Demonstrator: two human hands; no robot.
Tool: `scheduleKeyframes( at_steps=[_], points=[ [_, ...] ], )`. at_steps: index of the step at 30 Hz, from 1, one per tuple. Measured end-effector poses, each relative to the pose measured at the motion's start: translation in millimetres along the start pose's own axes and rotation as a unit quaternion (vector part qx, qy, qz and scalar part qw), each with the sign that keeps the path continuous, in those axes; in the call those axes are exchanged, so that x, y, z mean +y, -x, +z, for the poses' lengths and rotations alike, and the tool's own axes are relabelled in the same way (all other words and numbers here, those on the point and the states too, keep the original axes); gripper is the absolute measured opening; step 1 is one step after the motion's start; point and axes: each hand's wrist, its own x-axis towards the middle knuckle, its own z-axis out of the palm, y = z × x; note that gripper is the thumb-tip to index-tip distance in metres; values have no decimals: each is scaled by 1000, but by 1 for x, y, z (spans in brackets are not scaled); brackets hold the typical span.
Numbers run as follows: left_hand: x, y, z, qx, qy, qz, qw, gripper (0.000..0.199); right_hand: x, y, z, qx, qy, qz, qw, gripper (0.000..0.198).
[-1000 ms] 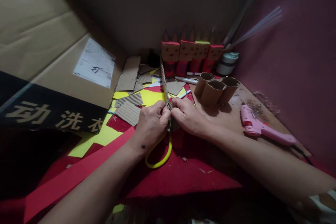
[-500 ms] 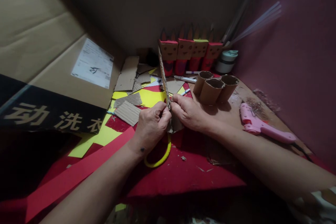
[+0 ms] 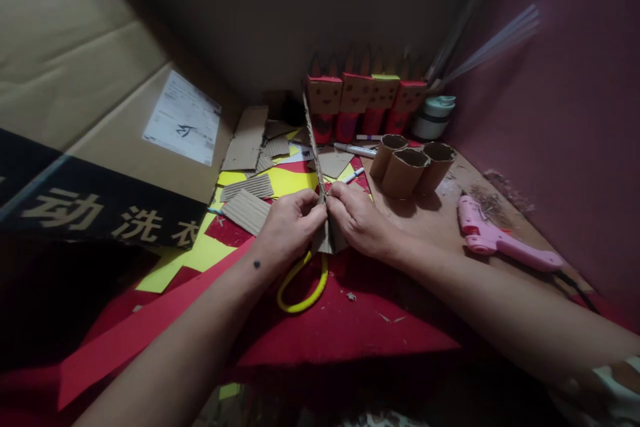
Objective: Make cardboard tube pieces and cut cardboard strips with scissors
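- Head view: the left hand [image 3: 297, 217] and right hand [image 3: 357, 217], fingers curled, pinch the near part of a long, stiff brown cardboard strip [image 3: 314, 147] between them; it stands on edge in the middle of the desk [image 3: 360, 330], its edge rough, running away toward the far side.
- Just below the left hand lies a smooth yellow loop [image 3: 300, 307].
- Left: ribbed corrugated cardboard scraps [image 3: 247, 188], a flat red paper strip [image 3: 150, 340] partly covered by the left forearm, and a large printed cardboard box [image 3: 120, 140] crowding that side.
- Right: three open brown cardboard tubes [image 3: 404, 177] grouped together, then a glossy pink glue gun [image 3: 500, 243].
- Far: four box-headed cardboard figures [image 3: 356, 95] in a row.
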Motion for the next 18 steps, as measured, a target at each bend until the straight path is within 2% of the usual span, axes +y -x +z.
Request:
scheduleKeyframes(
  at_steps=[3,5,11,18],
  points=[
    [3,-1,-2,-37,59,-72,995,10,-4,1,3,2,2,10,1000,19],
    [4,-2,-3,-43,75,-93,992,13,-7,2,5,4,0,16,1000,19],
    [2,-4,-3,-14,42,-70,997,18,-5,-1,8,8,-4,24,1000,21],
    [1,-3,-4,-49,175,-79,980,18,-3,0,4,12,-42,39,998,20]
  ],
)
